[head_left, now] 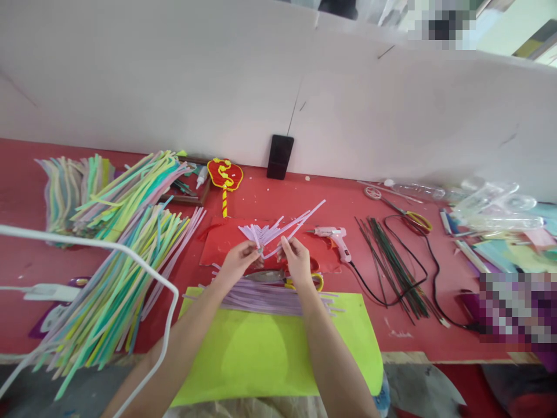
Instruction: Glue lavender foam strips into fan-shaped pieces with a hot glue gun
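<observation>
My left hand (240,259) pinches the lower ends of a bunch of bent lavender pipe cleaners (260,233) that fan out above the table. My right hand (296,262) has thumb and fingers closed on a lavender pipe cleaner at the right side of the same bunch. Under my hands lie scissors (265,276) with yellow handles, partly hidden by my right wrist. Just below them, straight lavender pipe cleaners (261,299) are spread in a row across the top of a yellow-green sheet (261,360).
Many multicoloured pipe cleaners (117,278) are heaped on the left. On the right lie a glue gun (333,237), dark green stems (394,267) and another pair of scissors (411,219). A phone (280,157) leans on the wall near a red-and-yellow fan shape (224,175). A white cable (172,302) crosses the left foreground.
</observation>
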The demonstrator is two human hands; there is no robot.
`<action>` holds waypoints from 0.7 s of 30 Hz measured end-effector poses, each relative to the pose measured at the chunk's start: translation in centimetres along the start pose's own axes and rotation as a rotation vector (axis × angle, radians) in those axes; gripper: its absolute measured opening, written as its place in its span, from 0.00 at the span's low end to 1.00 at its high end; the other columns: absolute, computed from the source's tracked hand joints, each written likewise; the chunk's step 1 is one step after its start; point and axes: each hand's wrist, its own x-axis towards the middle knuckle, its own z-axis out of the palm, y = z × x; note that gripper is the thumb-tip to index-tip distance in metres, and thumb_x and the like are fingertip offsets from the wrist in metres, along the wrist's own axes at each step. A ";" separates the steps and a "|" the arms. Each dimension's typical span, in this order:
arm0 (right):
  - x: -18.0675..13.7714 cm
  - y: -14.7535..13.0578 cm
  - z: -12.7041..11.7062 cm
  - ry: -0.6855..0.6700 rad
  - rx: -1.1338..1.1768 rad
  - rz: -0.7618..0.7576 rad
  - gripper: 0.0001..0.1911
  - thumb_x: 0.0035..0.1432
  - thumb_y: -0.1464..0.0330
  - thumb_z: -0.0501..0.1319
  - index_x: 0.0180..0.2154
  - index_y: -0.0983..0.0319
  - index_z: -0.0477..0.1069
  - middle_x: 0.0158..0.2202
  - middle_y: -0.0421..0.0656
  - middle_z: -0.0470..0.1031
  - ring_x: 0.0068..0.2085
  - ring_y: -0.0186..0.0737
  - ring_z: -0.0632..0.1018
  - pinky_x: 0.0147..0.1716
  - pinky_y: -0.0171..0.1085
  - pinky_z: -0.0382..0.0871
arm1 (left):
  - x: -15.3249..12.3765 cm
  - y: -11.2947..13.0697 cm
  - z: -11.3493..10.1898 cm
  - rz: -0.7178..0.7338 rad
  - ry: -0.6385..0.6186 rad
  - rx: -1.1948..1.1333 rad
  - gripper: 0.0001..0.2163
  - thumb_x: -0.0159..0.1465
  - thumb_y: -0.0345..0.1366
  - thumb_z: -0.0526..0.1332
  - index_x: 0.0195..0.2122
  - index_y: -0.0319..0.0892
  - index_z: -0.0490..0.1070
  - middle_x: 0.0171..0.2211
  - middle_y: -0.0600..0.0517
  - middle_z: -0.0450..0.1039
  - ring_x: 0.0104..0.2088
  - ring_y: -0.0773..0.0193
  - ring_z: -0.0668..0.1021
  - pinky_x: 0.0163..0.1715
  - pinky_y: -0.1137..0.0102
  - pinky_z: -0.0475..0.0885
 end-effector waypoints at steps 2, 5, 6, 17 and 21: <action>0.0 0.1 0.1 -0.007 0.007 0.003 0.21 0.50 0.50 0.62 0.24 0.61 0.67 0.18 0.36 0.69 0.19 0.30 0.69 0.21 0.31 0.66 | 0.1 0.1 -0.2 0.043 0.098 0.043 0.18 0.49 0.50 0.67 0.29 0.40 0.69 0.20 0.55 0.73 0.23 0.65 0.76 0.29 0.68 0.74; -0.1 0.0 0.4 0.016 0.025 0.017 0.21 0.50 0.50 0.62 0.23 0.61 0.67 0.19 0.37 0.71 0.20 0.30 0.70 0.22 0.32 0.68 | 0.1 0.2 -0.4 0.063 0.190 0.038 0.15 0.51 0.47 0.66 0.26 0.40 0.68 0.22 0.54 0.74 0.24 0.65 0.77 0.33 0.68 0.75; -0.2 0.0 0.4 0.028 0.034 0.026 0.21 0.50 0.50 0.62 0.23 0.62 0.68 0.19 0.38 0.71 0.20 0.31 0.71 0.22 0.32 0.69 | 0.1 0.1 -0.5 0.061 0.215 0.011 0.14 0.51 0.46 0.66 0.26 0.40 0.68 0.22 0.54 0.74 0.25 0.64 0.77 0.34 0.67 0.75; 0.4 0.9 0.1 0.099 0.086 0.080 0.18 0.50 0.53 0.63 0.32 0.62 0.69 0.23 0.39 0.75 0.23 0.34 0.75 0.21 0.33 0.71 | 0.3 -0.5 -0.8 -0.034 0.243 -0.017 0.16 0.50 0.47 0.67 0.27 0.39 0.68 0.25 0.51 0.77 0.27 0.62 0.79 0.37 0.64 0.75; 0.6 1.0 -0.1 0.102 0.072 0.060 0.17 0.49 0.55 0.64 0.33 0.62 0.69 0.24 0.39 0.75 0.25 0.34 0.76 0.21 0.33 0.71 | 0.5 -0.9 -0.9 -0.061 0.176 0.005 0.17 0.49 0.49 0.67 0.27 0.40 0.68 0.26 0.50 0.77 0.28 0.61 0.79 0.36 0.63 0.75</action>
